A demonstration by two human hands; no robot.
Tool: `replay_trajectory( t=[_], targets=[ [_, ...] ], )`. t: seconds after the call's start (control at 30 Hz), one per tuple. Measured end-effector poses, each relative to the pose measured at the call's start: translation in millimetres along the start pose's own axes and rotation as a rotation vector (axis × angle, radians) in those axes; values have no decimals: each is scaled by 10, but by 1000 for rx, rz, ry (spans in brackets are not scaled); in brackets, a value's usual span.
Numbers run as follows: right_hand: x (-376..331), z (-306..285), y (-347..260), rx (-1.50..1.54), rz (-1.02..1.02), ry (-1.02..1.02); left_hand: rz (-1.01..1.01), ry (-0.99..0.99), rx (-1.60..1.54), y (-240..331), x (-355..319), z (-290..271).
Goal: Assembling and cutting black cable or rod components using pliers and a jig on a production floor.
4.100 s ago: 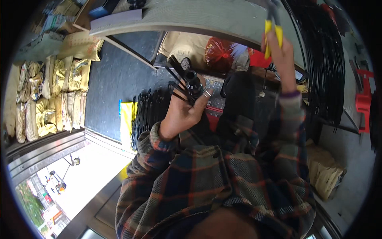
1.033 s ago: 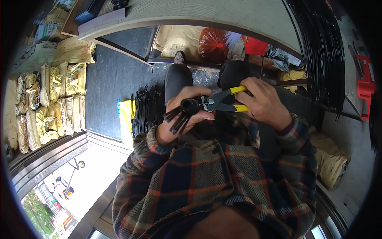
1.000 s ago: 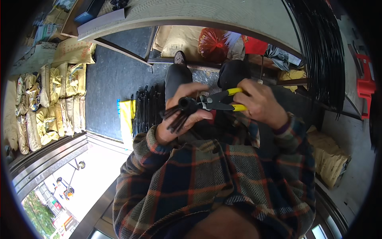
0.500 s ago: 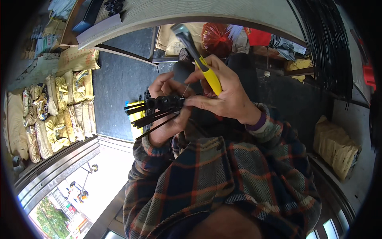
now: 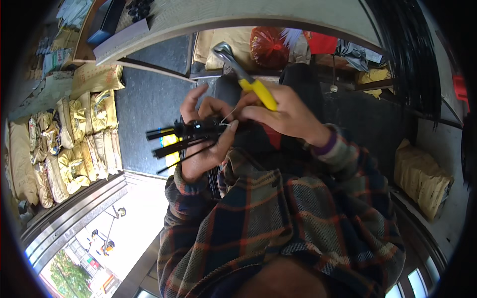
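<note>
Black bundle: a bunch of thin black rods or stiff cables with a chunkier black clamp-like head (image 5: 198, 130) lies crosswise in front of the chest, its loose ends fanning out to the person's left; half a second ago it sat at much the same height, a second ago it was lower and pointed down and left.
Left hand: the left hand (image 5: 206, 144) wraps the bundle from below, fingers curled round the head and thumb stretched up — a firm grasp, unchanged in kind but rotated, so the rods now run level.
Right hand: the right hand (image 5: 280, 111) is closed round the yellow-handled metal pliers (image 5: 248, 77), and its fingertips also pinch at a thin pale wire (image 5: 227, 116) beside the bundle's head.
Pliers: a second ago the tool's nose was at the bundle; now the tool is tipped up and away, its grey metal end pointing toward the beige shelf edge (image 5: 258, 15) — parked in the palm, not working.
Meaning: judging from this, the cutting or gripping stroke is over for now and the fingers have taken over the fine work at the wire; whether the wire is tied I cannot tell.
Surroundings: yellow-tan filled sacks (image 5: 59, 144) are stacked at the left, a red mesh bag (image 5: 268, 47) lies ahead, and black cable coils (image 5: 407, 59) hang at the right.
</note>
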State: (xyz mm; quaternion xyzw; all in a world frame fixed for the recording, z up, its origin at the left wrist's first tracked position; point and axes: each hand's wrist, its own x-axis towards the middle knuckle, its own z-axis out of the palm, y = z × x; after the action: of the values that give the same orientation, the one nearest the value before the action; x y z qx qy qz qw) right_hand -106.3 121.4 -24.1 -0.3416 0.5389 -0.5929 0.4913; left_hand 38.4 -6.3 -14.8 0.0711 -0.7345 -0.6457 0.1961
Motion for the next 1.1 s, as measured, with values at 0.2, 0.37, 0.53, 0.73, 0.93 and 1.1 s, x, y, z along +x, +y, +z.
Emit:
replay_trajectory(
  t=[0.2,0.37,0.53,0.73,0.93,1.1],
  targets=[
    [-195,-293,-295,-1687,-666,264,-178,-1,-4,54,30,-56],
    [-79,-294,-256,-1984,-1025,519,-174,-30,88,100,43,-2],
    [-155,-159,-90,-1815,-881,530,-178,27,93,36,16,15],
    [-306,-211,-58,-1506,-774,335,-185,6,81,0,47,-70],
    [-433,-456,-321,-763,-256,-416,-150,-435,12,45,54,-217],
    [-461,-439,-368,-721,-219,-416,4,-272,-88,-137,-61,-59]
  ],
)
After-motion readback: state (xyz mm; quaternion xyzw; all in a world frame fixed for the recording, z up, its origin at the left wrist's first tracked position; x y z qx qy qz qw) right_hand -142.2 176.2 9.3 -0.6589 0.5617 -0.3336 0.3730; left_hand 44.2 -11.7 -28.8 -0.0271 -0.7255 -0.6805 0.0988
